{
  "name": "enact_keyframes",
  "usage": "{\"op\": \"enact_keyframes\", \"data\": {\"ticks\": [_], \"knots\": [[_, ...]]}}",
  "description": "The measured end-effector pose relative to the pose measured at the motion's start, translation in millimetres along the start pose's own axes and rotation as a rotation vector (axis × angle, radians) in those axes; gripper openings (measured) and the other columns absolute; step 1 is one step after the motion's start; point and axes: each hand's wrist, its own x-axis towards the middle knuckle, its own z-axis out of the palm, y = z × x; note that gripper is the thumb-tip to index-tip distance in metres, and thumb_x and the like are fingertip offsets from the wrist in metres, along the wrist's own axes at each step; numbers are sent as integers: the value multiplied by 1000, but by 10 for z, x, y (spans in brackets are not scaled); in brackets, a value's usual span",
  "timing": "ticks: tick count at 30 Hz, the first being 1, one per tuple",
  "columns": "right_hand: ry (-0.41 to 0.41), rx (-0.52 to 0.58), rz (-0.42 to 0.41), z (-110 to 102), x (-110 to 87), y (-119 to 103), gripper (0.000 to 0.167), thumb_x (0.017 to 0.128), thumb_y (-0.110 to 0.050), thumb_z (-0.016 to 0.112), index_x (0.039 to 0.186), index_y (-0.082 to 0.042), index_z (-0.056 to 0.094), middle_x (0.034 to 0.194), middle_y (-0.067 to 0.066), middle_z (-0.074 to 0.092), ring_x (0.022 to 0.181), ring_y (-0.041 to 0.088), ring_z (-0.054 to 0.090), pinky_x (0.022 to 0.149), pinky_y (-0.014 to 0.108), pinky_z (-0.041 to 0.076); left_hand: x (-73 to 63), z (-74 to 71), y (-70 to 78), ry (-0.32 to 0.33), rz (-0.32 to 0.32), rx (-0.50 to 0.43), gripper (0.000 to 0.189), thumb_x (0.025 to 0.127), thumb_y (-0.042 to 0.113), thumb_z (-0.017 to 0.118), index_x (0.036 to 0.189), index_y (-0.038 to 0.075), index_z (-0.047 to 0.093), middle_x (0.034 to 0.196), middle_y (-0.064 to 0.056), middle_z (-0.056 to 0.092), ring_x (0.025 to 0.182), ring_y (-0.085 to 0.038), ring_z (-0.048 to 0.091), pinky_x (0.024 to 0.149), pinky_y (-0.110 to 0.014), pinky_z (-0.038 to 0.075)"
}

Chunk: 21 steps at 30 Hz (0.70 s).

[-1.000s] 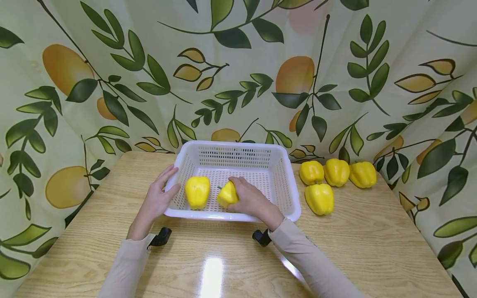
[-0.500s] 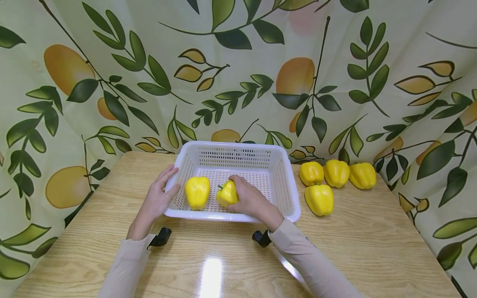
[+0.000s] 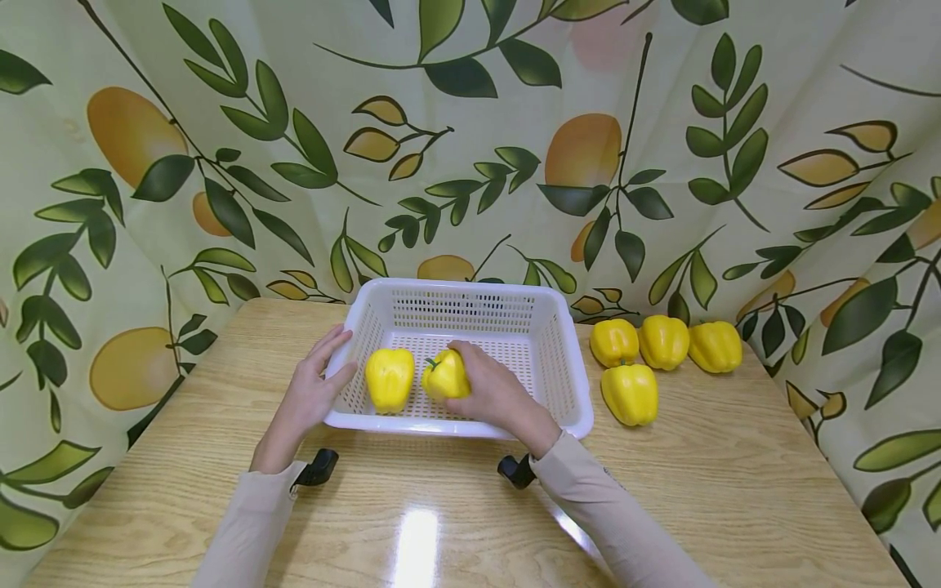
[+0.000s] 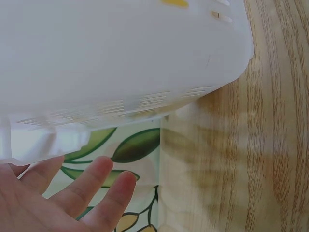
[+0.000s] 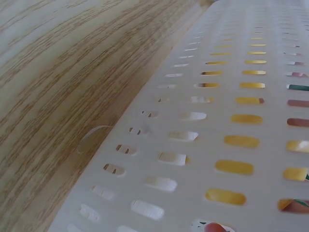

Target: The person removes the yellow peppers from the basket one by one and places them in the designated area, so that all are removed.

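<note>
Inside the white plastic basket (image 3: 470,294), my right hand (image 3: 496,392) holds a yellow bell pepper (image 3: 444,376) with a green stem turned to the left. Beside it on the left, a second yellow bell pepper (image 3: 390,380) rests on the basket floor. My left hand (image 3: 312,392) is at the basket's left rim, thumb over the inner side and fingers along the outside. In the left wrist view its fingers (image 4: 113,200) show below the rim. The right wrist view is filled by the slotted basket wall (image 5: 193,145), with yellow showing through; the right hand is mostly hidden there.
To the right of the basket, several yellow bell peppers (image 3: 630,394) are grouped on the wooden table (image 3: 735,474). A curtain (image 3: 470,122) printed with leaves and fruit hangs behind the table. Black wrist-camera mounts (image 3: 318,467) stick out from the cuffs.
The pepper in my right hand has turned and shifted slightly left and up toward the other pepper. The left hand and the basket have stayed in place.
</note>
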Motion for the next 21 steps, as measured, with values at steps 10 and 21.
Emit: {"op": "enact_keyframes", "data": {"ticks": [10,21], "knots": [[48,19,14,-14,-8,-23,85,75,-35,85,144,-8,43,133,10,59,101,22,61,82,38,56,6,4,4,0,-8,-3,56,100,13,55,151,2,38,166,-14,20,150,-42,24,116,-60,30],[95,30,20,-52,-34,-24,85,75,-34,84,146,-12,43,138,9,57,107,23,60,88,41,55,11,12,5,3,-19,-13,56,99,12,55,152,3,37,166,-13,20,150,-42,23,115,-60,32]]}}
